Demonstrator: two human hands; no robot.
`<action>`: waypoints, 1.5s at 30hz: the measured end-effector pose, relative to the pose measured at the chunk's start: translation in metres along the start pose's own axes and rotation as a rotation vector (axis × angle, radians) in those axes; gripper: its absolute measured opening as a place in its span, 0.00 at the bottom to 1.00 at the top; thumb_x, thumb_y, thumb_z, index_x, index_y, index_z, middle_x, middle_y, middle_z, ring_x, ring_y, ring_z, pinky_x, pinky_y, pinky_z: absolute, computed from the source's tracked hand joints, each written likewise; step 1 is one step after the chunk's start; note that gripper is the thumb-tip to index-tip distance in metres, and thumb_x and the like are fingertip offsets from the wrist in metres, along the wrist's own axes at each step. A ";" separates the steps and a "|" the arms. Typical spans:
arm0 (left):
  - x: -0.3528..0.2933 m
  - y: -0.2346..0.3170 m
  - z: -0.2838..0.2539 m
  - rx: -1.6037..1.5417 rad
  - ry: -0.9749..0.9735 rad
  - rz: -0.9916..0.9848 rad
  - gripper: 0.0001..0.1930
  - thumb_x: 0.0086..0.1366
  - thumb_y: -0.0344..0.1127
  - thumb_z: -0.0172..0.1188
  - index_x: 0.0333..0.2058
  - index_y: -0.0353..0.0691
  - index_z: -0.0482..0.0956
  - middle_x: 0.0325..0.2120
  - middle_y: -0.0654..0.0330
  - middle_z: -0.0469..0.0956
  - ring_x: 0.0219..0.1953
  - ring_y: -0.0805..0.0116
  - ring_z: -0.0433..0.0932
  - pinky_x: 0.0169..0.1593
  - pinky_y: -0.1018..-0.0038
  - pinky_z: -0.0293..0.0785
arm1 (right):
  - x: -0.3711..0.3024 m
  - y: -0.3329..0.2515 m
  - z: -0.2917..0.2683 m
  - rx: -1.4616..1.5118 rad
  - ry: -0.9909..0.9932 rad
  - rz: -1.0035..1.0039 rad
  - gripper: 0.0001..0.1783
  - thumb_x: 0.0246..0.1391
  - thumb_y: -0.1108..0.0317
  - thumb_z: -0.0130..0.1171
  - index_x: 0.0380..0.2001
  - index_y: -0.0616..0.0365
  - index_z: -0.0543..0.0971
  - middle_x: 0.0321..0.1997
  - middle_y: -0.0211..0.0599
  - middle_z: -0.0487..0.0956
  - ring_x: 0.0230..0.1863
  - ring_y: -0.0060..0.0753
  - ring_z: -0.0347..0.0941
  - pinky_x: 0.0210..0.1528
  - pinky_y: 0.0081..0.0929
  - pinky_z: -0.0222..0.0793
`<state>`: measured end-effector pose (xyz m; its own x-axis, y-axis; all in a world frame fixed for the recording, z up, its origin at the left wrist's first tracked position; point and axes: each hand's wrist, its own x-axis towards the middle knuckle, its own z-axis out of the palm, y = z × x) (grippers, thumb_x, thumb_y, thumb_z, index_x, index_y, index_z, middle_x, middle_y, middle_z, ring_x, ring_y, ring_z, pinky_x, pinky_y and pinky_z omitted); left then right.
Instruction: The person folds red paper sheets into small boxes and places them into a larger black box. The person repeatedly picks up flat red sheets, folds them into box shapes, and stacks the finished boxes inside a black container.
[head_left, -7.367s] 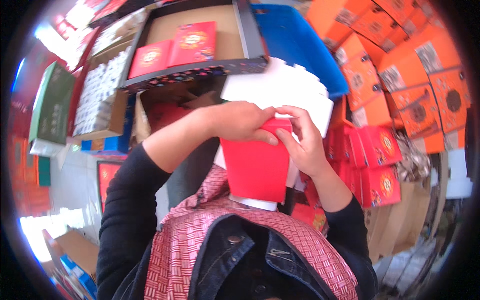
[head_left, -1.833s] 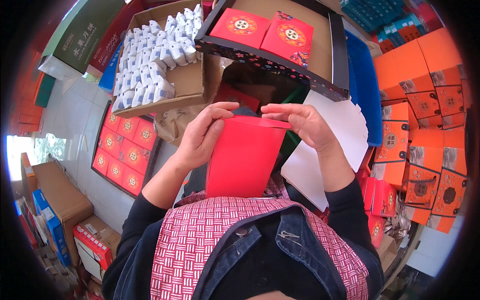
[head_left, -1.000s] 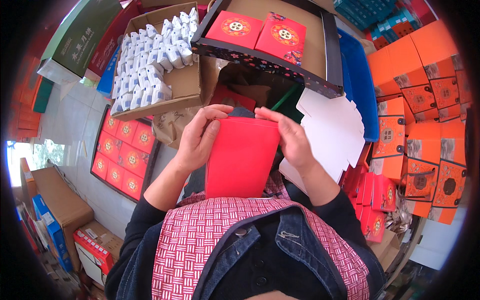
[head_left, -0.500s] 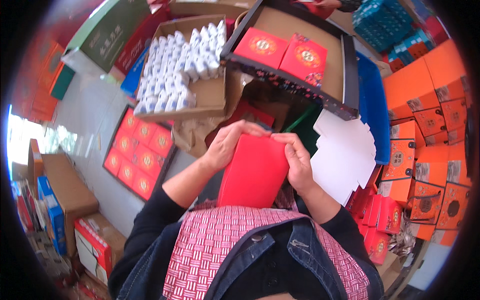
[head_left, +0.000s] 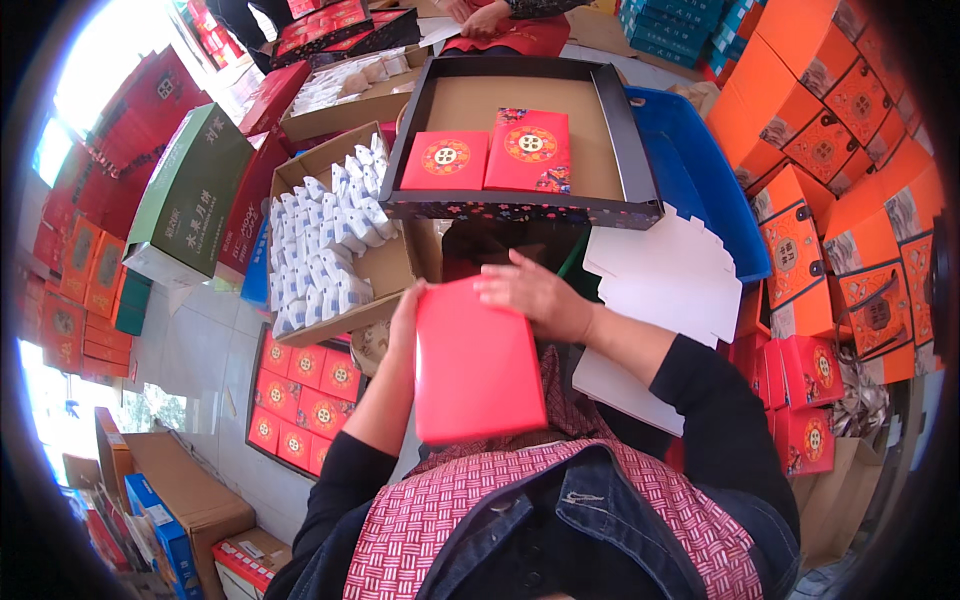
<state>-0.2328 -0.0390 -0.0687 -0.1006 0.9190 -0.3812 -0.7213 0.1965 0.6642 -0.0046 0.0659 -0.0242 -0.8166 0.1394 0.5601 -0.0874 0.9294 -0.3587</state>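
In front of my lap is a plain red box point(head_left: 478, 365), its broad face turned up. My left hand point(head_left: 404, 318) grips its far left edge, most of the fingers hidden behind the box. With fingers stretched out, my right hand point(head_left: 532, 297) lies across the far right corner of that face. Just beyond stands a black-rimmed tray point(head_left: 600, 150), holding two red patterned boxes, one box point(head_left: 447, 160) beside another box point(head_left: 530, 150). To its left, a cardboard box point(head_left: 385, 265) carries many small white wrapped packets point(head_left: 325, 245).
White flat card sheets point(head_left: 660, 285) lie right of my hands, beside a blue bin point(head_left: 705, 190). Orange gift boxes point(head_left: 795, 255) are stacked at the right. A tray of red boxes point(head_left: 300, 395) rests on the floor at left. Another person's hands point(head_left: 480, 17) show beyond the tray.
My right hand has opened out over the box's far right corner. My left hand has slid to its left edge. The view has tipped up, showing more of the far side.
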 end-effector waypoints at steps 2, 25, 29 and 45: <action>0.016 0.024 0.015 0.062 -0.093 0.095 0.24 0.69 0.53 0.43 0.46 0.36 0.73 0.42 0.55 0.77 0.42 0.66 0.77 0.49 0.69 0.74 | 0.011 0.010 -0.013 0.119 0.087 0.126 0.23 0.47 0.68 0.65 0.47 0.55 0.73 0.53 0.37 0.75 0.59 0.40 0.69 0.64 0.48 0.55; 0.408 0.112 0.169 1.067 0.212 0.205 0.37 0.69 0.61 0.37 0.48 0.24 0.72 0.43 0.43 0.77 0.46 0.53 0.78 0.48 0.61 0.72 | 0.079 0.355 -0.086 0.560 0.505 1.293 0.24 0.57 0.53 0.59 0.44 0.67 0.77 0.42 0.44 0.81 0.38 0.37 0.79 0.45 0.33 0.74; 0.399 0.102 0.185 1.568 0.219 0.370 0.39 0.67 0.62 0.35 0.50 0.23 0.68 0.48 0.31 0.71 0.53 0.39 0.71 0.56 0.56 0.67 | 0.075 0.352 -0.085 0.012 0.247 1.332 0.31 0.60 0.46 0.45 0.42 0.68 0.78 0.48 0.58 0.77 0.46 0.52 0.75 0.53 0.40 0.68; 0.259 0.155 0.139 1.349 0.050 0.648 0.20 0.69 0.48 0.48 0.45 0.36 0.77 0.36 0.61 0.79 0.41 0.75 0.75 0.43 0.77 0.70 | 0.029 0.217 -0.182 0.013 0.190 0.818 0.17 0.58 0.58 0.51 0.30 0.64 0.76 0.21 0.43 0.73 0.24 0.29 0.67 0.31 0.28 0.66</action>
<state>-0.2756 0.2770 0.0254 -0.1901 0.9610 0.2011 0.6116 -0.0443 0.7899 0.0566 0.3336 0.0503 -0.5157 0.8237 0.2356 0.4828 0.5066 -0.7143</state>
